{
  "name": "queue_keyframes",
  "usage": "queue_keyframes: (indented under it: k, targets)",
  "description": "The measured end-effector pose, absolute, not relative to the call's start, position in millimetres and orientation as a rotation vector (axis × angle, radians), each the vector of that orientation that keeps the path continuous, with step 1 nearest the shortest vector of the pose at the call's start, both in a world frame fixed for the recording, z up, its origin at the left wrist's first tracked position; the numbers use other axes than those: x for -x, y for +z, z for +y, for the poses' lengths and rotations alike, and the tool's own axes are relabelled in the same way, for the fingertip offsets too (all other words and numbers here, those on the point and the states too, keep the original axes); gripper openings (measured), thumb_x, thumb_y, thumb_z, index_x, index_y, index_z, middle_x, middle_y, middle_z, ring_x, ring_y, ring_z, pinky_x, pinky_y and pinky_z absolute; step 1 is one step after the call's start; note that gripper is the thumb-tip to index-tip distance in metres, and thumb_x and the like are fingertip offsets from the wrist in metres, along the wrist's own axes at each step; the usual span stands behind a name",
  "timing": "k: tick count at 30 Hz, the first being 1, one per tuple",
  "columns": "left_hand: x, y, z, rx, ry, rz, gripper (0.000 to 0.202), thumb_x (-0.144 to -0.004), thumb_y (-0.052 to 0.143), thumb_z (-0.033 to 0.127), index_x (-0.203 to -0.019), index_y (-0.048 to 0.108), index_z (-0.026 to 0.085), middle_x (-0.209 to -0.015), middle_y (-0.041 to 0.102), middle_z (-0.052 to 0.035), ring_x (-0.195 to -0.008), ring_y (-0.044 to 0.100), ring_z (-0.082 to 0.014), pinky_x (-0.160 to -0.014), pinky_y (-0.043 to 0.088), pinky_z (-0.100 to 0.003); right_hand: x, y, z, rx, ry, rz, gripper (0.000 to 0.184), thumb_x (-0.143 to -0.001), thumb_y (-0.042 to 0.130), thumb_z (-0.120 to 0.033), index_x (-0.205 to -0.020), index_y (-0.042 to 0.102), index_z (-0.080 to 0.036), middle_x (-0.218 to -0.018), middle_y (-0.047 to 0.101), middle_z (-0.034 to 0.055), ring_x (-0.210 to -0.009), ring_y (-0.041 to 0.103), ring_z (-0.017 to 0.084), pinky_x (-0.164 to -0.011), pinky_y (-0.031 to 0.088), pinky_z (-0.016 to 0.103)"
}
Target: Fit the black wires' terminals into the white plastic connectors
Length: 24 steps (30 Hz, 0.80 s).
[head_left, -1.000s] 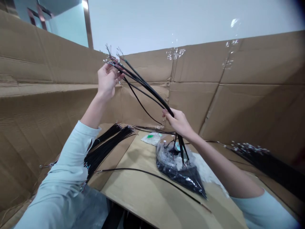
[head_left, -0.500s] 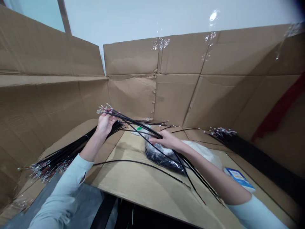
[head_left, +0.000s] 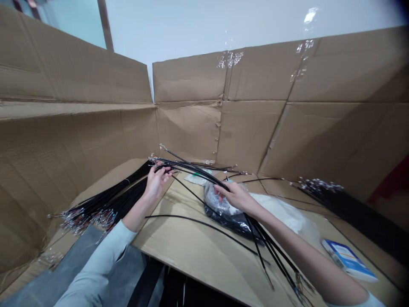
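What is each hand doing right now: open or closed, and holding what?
Left hand: closed on the tipped end of the black cable bundle.
Right hand: closed around the same bundle, further along.

No text is reading clearly; print on the blue-and-white packet [head_left: 348, 261] is showing too small to read.

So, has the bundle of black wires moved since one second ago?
Yes, downward. Its tips were above the top edge of the back cardboard wall; now the wire bundle lies low, near the wall's foot.
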<state>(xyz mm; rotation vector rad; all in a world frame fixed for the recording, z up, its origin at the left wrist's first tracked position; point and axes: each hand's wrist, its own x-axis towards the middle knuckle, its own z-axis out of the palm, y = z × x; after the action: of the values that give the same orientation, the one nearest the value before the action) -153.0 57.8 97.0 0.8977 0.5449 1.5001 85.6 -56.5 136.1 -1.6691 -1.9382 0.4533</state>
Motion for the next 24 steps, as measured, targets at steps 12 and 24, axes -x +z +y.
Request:
queue_keyframes:
  k: [12, 24]
  targets:
    - [151.0, 93.6, 52.1, -0.927, 1.492, 0.537, 0.025, -0.080, 0.053, 0.012, -0.104, 0.045, 0.014, -0.088, 0.063, -0.0080, -0.077, 0.065, -0.0171, -0.077, 0.049, -0.030, -102.9, 132.5, -58.7, 1.664, 0.647, -1.864, 0.046, -0.081, 0.033, -0.053, -0.074, 0.054, -0.013, -0.054, 0.052, 0.0008, -0.039, 0.032, 0.007, -0.041, 0.025, 0.022]
    - [146.5, 94.4, 52.5, -0.848, 1.488, 0.528, 0.008, -0.081, 0.049, 0.009, -0.089, 0.051, 0.011, -0.084, 0.062, -0.0056, -0.074, 0.064, -0.0145, -0.069, 0.049, -0.023, -109.9, 127.0, -65.4, 1.792, 0.533, -1.964, 0.052, -0.080, 0.032, -0.059, -0.068, 0.057, -0.015, -0.056, 0.054, 0.0043, -0.050, 0.045, 0.012, -0.053, 0.035, 0.025]
